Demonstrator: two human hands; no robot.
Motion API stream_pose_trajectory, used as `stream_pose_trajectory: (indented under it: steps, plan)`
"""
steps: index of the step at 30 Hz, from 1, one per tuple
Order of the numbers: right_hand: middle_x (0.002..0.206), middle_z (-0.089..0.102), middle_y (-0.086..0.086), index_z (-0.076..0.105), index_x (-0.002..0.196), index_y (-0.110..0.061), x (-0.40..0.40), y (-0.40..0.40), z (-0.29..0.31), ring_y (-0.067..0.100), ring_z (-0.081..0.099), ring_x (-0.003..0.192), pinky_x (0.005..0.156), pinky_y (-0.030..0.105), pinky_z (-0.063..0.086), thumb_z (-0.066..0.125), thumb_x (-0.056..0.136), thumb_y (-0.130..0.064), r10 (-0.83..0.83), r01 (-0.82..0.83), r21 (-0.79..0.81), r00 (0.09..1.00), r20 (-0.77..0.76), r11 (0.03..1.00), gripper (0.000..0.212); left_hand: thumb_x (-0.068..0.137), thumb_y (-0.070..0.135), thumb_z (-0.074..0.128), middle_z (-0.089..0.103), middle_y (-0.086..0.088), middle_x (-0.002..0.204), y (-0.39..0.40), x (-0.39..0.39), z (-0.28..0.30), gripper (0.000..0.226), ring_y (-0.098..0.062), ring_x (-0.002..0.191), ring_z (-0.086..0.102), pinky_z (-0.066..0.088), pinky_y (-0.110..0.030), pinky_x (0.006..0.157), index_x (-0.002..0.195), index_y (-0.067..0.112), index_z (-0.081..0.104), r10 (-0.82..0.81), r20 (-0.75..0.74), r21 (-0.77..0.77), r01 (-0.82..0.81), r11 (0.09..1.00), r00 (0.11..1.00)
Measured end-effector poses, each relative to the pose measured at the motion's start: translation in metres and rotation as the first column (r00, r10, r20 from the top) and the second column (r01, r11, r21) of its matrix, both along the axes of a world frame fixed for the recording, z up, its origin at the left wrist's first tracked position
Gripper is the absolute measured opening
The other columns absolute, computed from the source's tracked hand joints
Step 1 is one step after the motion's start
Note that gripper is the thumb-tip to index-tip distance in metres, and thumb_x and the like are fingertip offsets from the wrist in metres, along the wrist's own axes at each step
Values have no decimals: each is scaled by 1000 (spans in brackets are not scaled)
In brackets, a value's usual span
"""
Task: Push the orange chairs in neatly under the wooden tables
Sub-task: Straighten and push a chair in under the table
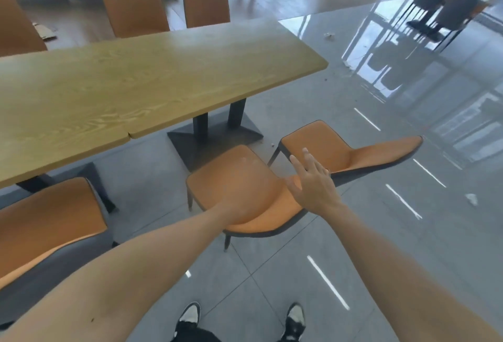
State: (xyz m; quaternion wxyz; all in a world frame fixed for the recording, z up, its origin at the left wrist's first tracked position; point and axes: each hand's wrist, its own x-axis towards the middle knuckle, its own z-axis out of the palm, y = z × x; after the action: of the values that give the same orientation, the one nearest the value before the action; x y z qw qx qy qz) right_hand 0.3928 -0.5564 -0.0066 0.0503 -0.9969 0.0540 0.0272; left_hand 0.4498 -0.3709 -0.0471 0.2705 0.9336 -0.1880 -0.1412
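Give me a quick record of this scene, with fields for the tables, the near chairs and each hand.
tables: two wooden tables end to end
middle chair: pulled out, clear of the table
right chair: pulled out, angled away
left chair: partly tucked
left hand: blurred, on the middle chair
right hand: open, fingers spread, over the middle chair's backrest

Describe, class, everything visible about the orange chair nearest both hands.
The orange padded chair with a dark edge trim and thin dark legs stands upright on the grey tiled floor, pulled out from the light wooden table, seat facing it. The blurred left hand lies over its seat; the right hand, fingers spread, is at its backrest.
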Motion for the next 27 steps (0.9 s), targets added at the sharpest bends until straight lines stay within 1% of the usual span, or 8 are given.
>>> stream_pose_trajectory:
  steps: [5, 9, 11, 15, 19, 23, 24, 27]
  plan:
    - [162, 24, 21, 37, 152, -16, 13, -84, -62, 38, 24, 149, 116, 54, 28, 43, 101, -48, 149, -149, 13, 986, -70, 989, 61, 106, 48, 41, 13, -20, 168, -75, -13, -45, 67, -35, 155, 15, 22, -50, 122, 160, 14, 21, 112, -93, 23, -110, 994, 989]
    - [160, 31, 17, 42, 149, -16, 20, -147, -116, 35, 24, 149, 120, 54, 18, 22, 100, -55, 304, -303, 32, 934, -189, 952, 65, 104, 51, 39, 13, -21, 167, -133, -39, -81, 69, -36, 154, 16, 22, -51, 122, 160, 14, 22, 291, -201, 112, -273, 955, 936]
    - [150, 48, 12, 55, 137, -16, 23, -168, -131, 30, 35, 143, 120, 51, 18, 21, 100, -55, 382, -379, 50, 903, -198, 924, 63, 106, 50, 33, 22, -20, 165, -159, -56, -93, 63, -36, 151, 24, 26, -49, 120, 157, 15, 30, 385, -257, 181, -348, 920, 886]
    - [100, 70, 1, 68, 92, -18, 34, -187, -139, 22, 59, 102, 97, 37, 35, 40, 98, -50, 513, -511, 43, 856, -63, 858, 44, 101, 44, 21, 72, -4, 121, -192, -79, -107, 57, -27, 108, 64, 45, -39, 88, 114, 20, 70, 527, -105, 277, -484, 830, 843]
    - [72, 66, 2, 63, 69, -14, 48, -192, -145, 24, 60, 78, 84, 40, 47, 50, 92, -43, 554, -552, 81, 833, -3, 830, 39, 94, 46, 30, 75, 2, 90, -195, -73, -108, 50, -22, 86, 66, 47, -37, 79, 83, 22, 72, 605, -102, 293, -558, 777, 789]
    - [71, 65, 8, 60, 63, -10, 56, -188, -164, 36, 62, 104, 107, 63, 35, 54, 85, -28, 624, -624, -21, 780, 58, 782, 29, 90, 50, 23, 68, 6, 76, -191, -67, -113, 56, -17, 71, 59, 38, -33, 62, 75, 22, 68, 587, -52, 297, -548, 782, 808]
    - [70, 64, 9, 59, 62, -10, 61, -188, -170, 38, 63, 101, 104, 62, 39, 54, 84, -27, 635, -636, -22, 767, 92, 772, 28, 90, 51, 21, 66, 6, 76, -189, -63, -114, 57, -17, 70, 57, 35, -33, 60, 74, 22, 67, 579, -43, 289, -545, 787, 814]
    - [53, 51, 7, 49, 54, -13, 77, -184, -181, 31, 49, 53, 59, 41, 45, 50, 82, -25, 619, -646, 51, 749, 237, 762, 31, 88, 54, 18, 63, 5, 74, -180, -48, -119, 57, -18, 68, 54, 35, -33, 57, 71, 21, 62, 569, -22, 288, -540, 791, 822]
